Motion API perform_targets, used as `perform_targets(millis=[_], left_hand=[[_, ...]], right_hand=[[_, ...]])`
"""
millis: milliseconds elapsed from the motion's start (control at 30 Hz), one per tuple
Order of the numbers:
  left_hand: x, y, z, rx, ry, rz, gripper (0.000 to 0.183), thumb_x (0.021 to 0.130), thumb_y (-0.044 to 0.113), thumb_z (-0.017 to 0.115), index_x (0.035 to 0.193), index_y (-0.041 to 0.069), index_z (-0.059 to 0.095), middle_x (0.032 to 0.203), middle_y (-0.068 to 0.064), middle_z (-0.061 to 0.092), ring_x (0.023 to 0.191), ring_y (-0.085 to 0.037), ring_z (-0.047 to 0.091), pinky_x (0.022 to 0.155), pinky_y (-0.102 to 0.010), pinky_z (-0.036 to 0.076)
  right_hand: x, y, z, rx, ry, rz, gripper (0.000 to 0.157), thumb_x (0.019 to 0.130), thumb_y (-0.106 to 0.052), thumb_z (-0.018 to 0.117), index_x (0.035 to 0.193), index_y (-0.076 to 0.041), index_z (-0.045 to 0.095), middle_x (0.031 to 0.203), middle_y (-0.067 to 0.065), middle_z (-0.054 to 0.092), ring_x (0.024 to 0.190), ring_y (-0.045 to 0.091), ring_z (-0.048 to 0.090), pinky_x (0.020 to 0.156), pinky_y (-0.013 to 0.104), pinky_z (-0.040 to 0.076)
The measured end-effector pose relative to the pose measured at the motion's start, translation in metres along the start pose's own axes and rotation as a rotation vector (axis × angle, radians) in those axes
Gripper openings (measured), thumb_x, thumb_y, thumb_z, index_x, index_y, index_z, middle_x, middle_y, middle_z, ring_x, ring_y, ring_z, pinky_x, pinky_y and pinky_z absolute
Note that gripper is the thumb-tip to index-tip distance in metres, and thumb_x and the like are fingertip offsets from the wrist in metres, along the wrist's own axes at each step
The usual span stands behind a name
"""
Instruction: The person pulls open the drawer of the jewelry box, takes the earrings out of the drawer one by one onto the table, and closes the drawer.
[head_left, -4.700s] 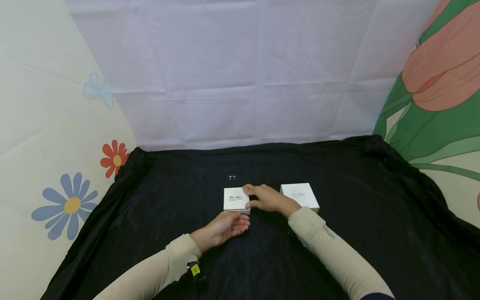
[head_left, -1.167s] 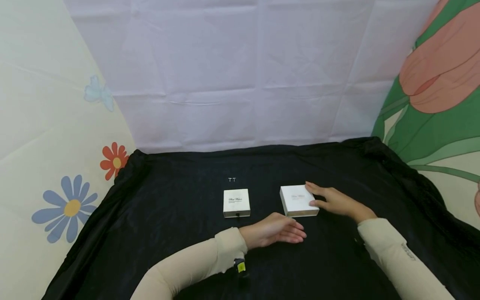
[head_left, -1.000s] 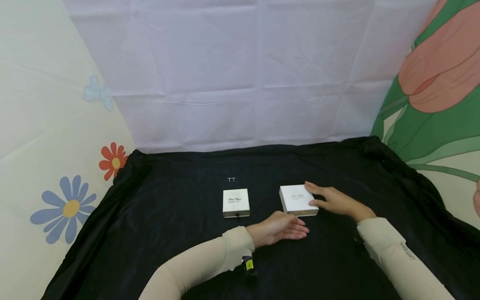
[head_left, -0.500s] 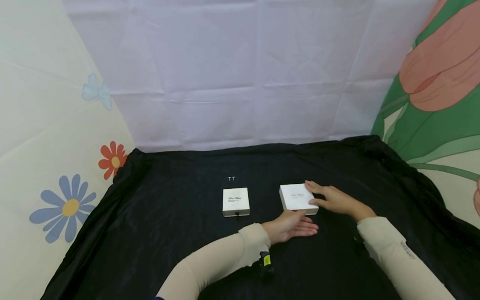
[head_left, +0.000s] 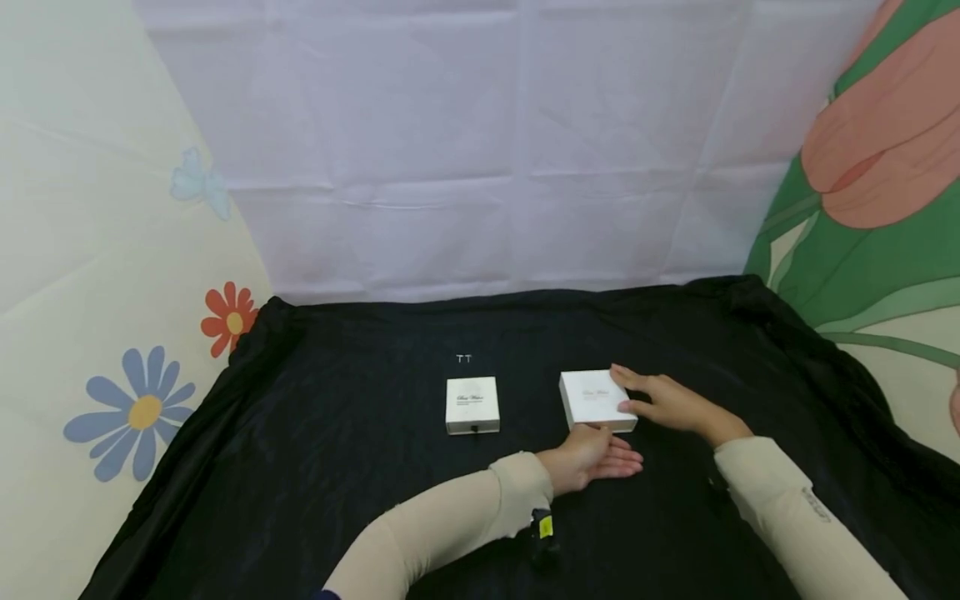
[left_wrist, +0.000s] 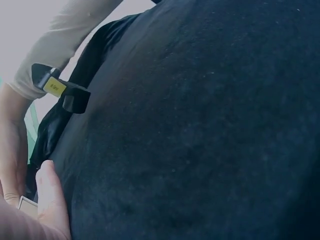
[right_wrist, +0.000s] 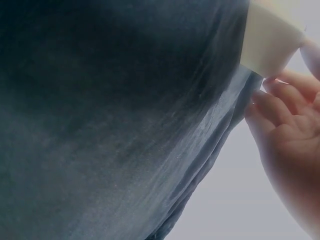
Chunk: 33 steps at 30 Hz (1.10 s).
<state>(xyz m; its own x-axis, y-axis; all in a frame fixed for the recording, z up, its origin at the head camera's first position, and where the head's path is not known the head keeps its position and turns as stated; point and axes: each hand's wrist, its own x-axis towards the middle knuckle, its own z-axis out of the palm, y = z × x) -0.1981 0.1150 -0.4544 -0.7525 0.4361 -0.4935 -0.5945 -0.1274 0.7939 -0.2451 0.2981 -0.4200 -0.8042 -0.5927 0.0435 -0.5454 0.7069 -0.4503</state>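
Observation:
Two square white boxes with dark script lettering lie on the black cloth. The right box point(head_left: 590, 393) has my right hand point(head_left: 671, 404) on its right side, thumb and fingers gripping the edge and corner; the right wrist view shows the box's pale side point(right_wrist: 270, 40) at those fingertips, the other fingers curled below. At this box's front edge is my left hand point(head_left: 592, 458), palm turned upward, thumb side against the front and fingers extended to the right. That hand partly hides the front face. In the left wrist view a straight finger point(left_wrist: 51, 200) stands near the box.
The left box point(head_left: 472, 404) sits apart, a small dark tab on its front face. Small white "TT" marks point(head_left: 464, 358) show on the cloth point(head_left: 337, 450) behind it. A white backdrop point(head_left: 450, 167) hangs at the back, between flower-printed side panels.
Both hands have left the left box, its front now flush, and come over to the right box. During the last second my left hand slides right along its front; my right hand stays.

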Motion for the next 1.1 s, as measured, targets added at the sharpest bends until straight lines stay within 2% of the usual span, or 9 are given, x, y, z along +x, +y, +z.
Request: perform_targets(millis=[267,1100], left_hand=[[0.0015,-0.001,0.0009,0.028,0.023,0.021,0.035,0.105,0.015,0.034,0.091,-0.005,0.06,0.088,-0.023,0.07,0.09,-0.033,0.069,0.079,-0.039,0.056],[-0.0003,-0.0042,0.0012,0.056,0.013,0.038,0.034,0.104,0.014,0.034,0.094,-0.005,0.06,0.089,-0.024,0.07,0.091,-0.035,0.069,0.079,-0.041,0.056]], right_hand=[[0.0032,0.0018,0.0007,-0.005,0.01,-0.007,0.058,0.094,-0.019,0.061,0.137,0.011,0.039,0.144,0.031,0.034,0.126,0.045,0.043,0.1,0.057,0.037],[-0.0006,-0.0015,0.0009,0.023,0.003,0.017,0.058,0.094,-0.021,0.061,0.138,0.01,0.039,0.144,0.03,0.034,0.127,0.045,0.042,0.101,0.057,0.036]])
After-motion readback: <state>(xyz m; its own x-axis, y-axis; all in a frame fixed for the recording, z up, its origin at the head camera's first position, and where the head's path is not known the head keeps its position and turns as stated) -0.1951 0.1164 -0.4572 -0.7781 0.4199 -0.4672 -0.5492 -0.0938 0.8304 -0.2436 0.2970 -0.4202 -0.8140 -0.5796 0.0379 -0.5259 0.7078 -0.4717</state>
